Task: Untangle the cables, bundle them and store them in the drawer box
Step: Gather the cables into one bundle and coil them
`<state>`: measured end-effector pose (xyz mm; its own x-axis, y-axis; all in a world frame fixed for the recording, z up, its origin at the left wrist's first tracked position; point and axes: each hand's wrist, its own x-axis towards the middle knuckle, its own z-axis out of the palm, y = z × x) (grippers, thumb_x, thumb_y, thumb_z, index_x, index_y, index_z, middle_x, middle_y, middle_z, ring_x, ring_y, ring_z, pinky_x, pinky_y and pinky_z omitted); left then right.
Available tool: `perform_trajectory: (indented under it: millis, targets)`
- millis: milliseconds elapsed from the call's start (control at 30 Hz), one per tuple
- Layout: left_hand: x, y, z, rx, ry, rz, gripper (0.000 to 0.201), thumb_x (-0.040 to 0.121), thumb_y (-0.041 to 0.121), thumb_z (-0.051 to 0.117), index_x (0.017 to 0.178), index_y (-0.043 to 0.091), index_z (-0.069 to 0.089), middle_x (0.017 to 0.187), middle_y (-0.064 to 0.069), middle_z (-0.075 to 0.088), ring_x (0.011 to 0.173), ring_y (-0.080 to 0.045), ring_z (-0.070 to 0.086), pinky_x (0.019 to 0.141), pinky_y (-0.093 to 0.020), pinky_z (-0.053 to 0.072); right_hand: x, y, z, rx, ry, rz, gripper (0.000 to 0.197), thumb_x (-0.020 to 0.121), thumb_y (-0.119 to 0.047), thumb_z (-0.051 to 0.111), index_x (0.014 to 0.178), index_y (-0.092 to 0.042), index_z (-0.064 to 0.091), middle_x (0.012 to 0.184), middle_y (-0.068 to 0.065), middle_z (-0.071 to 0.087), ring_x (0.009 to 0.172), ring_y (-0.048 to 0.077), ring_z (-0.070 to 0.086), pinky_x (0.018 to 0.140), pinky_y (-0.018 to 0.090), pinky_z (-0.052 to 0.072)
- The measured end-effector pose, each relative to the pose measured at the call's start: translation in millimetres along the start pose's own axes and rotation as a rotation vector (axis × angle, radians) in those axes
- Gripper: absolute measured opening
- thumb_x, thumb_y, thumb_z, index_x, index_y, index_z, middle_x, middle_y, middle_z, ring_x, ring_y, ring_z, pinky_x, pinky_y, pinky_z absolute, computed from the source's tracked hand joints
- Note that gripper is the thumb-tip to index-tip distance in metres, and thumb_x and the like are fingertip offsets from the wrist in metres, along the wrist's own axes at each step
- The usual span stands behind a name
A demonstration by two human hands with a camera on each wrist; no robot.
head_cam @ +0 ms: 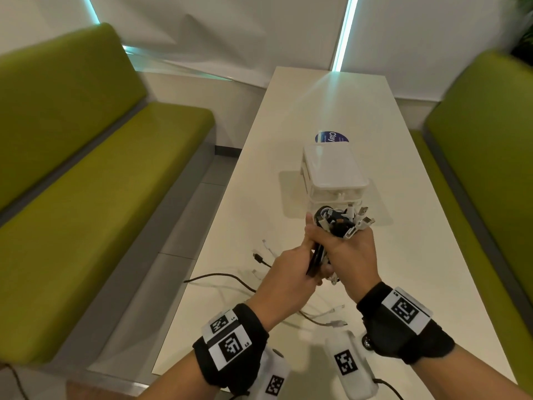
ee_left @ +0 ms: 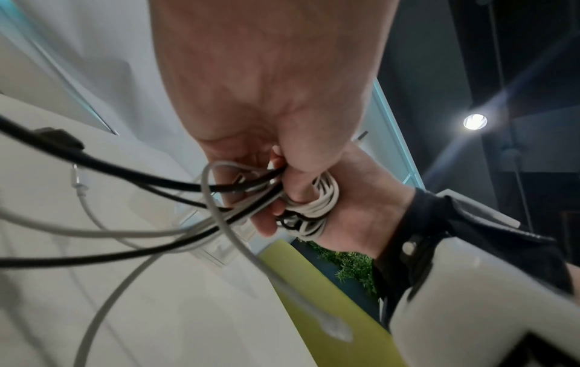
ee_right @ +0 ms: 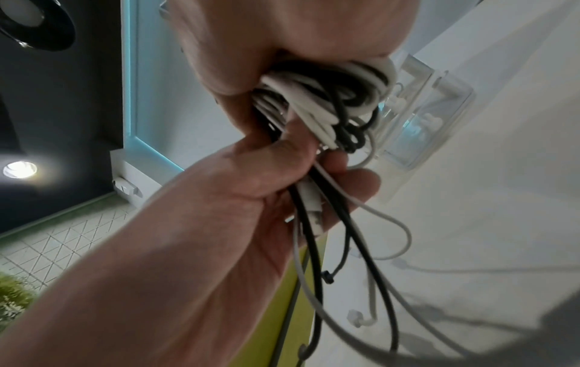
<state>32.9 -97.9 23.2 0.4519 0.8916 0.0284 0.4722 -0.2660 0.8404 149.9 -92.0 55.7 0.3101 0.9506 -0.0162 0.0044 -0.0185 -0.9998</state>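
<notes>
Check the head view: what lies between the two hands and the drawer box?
Only the cable bundle, gripped by the right hand and left hand; its plug ends stick up against the drawer box front, with no bare table between.

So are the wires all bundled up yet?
Not yet. Both hands hold the coil, but loose ends trail on the table.

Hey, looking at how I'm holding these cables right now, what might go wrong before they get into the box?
1. The right hand grips a coiled bundle of black and white cables with plugs sticking out on top; those could snag on the drawer box.
2. Loose cable tails trail from the left hand across the table; one nears the table's left edge and may slip off or re-tangle.
3. No tie is visible, so the coil may spring open.
</notes>
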Motion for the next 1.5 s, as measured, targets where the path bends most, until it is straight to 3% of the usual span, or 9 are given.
perform_trajectory:
  millis: [167, 267, 367, 467, 733, 933, 1133, 1300, 1500]
  targets:
    - [0, 1, -6, -0.162, 0.036, -0.104, 0.095, 0.097, 0.040, 0.054, 0.145, 0.033, -0.027, 0.072, 0.008, 0.063, 0.067, -0.005, 0.064, 0.067, -0.016, 0.049, 5, -9, -9, 0.093, 0.021, 0.059, 0.012, 0.079, -0.002, 0.071, 0.073, 0.006, 0.065, 0.068, 0.018, 0.069, 0.062, 0.030, 0.067, 0.057, 0.042, 0.053]
    - [2, -7, -9, -0.149, -0.109, -0.102, 0.069, 0.096, 0.053, 0.044, 0.154, 0.033, 0.014, 0.067, 0.012, 0.057, 0.060, 0.000, 0.054, 0.064, -0.016, 0.042, 5, -14, -12, 0.152, -0.071, 0.117, 0.012, 0.083, -0.005, 0.071, 0.075, 0.002, 0.066, 0.069, 0.019, 0.068, 0.062, 0.029, 0.066, 0.057, 0.039, 0.054]
    - [-1, -10, -13, -0.332, -0.248, -0.051, 0.011, 0.094, 0.045, 0.056, 0.104, 0.045, 0.059, 0.064, 0.013, 0.047, 0.057, -0.004, 0.047, 0.064, -0.029, 0.046, 4, -19, -12, 0.235, -0.149, 0.124, 0.017, 0.082, -0.007, 0.072, 0.068, -0.009, 0.063, 0.059, 0.012, 0.058, 0.054, 0.027, 0.058, 0.055, 0.036, 0.051]
    - [-1, -17, -16, -0.212, -0.332, -0.094, 0.012, 0.090, 0.029, 0.068, 0.078, 0.029, 0.066, 0.059, 0.012, 0.052, 0.052, 0.000, 0.048, 0.061, -0.025, 0.048, 2, -20, -10, 0.135, -0.229, 0.038, 0.020, 0.083, -0.008, 0.072, 0.069, -0.008, 0.057, 0.051, 0.012, 0.049, 0.048, 0.025, 0.048, 0.052, 0.034, 0.046]
    - [13, -49, -61, 0.452, -0.295, -0.228, 0.027, 0.084, 0.052, 0.067, 0.081, 0.025, 0.072, 0.059, 0.002, 0.062, 0.047, -0.009, 0.048, 0.056, -0.027, 0.040, 8, -27, -18, -0.019, -0.229, -0.061, 0.029, 0.083, 0.000, 0.069, 0.063, -0.005, 0.050, 0.045, 0.008, 0.046, 0.040, 0.022, 0.044, 0.050, 0.034, 0.046]
    - [9, -51, -64, 0.353, -0.239, -0.235, 0.035, 0.072, 0.060, 0.073, 0.069, 0.025, 0.077, 0.053, -0.004, 0.059, 0.046, -0.011, 0.043, 0.055, -0.030, 0.040, 9, -29, -21, -0.080, -0.216, -0.116, 0.023, 0.083, 0.001, 0.070, 0.068, -0.003, 0.053, 0.048, 0.006, 0.048, 0.039, 0.021, 0.046, 0.048, 0.034, 0.047]
    - [-4, -55, -68, 0.029, -0.357, -0.232, 0.021, 0.084, 0.031, 0.070, 0.067, 0.019, 0.071, 0.050, 0.005, 0.049, 0.045, -0.015, 0.046, 0.049, -0.025, 0.041, 10, -22, -32, -0.273, -0.214, -0.129, 0.025, 0.080, -0.001, 0.070, 0.063, 0.001, 0.052, 0.048, 0.009, 0.051, 0.044, 0.021, 0.050, 0.053, 0.040, 0.046]
    - [0, -43, -65, 0.448, -0.394, 0.004, 0.035, 0.088, 0.059, 0.057, 0.076, 0.026, 0.066, 0.057, 0.007, 0.056, 0.054, -0.008, 0.047, 0.059, -0.029, 0.043, 7, -15, -31, -0.520, -0.272, -0.245, 0.040, 0.078, -0.003, 0.068, 0.053, -0.026, 0.047, 0.049, -0.015, 0.051, 0.049, 0.005, 0.044, 0.053, 0.014, 0.035]
    - [6, -23, -59, 0.803, -0.337, 0.219, 0.049, 0.083, 0.071, 0.050, 0.087, 0.025, 0.069, 0.076, 0.002, 0.068, 0.066, -0.016, 0.051, 0.061, -0.033, 0.038, 3, -10, -28, -0.574, -0.396, -0.174, 0.040, 0.076, -0.010, 0.071, 0.053, -0.031, 0.046, 0.049, -0.014, 0.047, 0.049, 0.007, 0.043, 0.051, 0.016, 0.033]
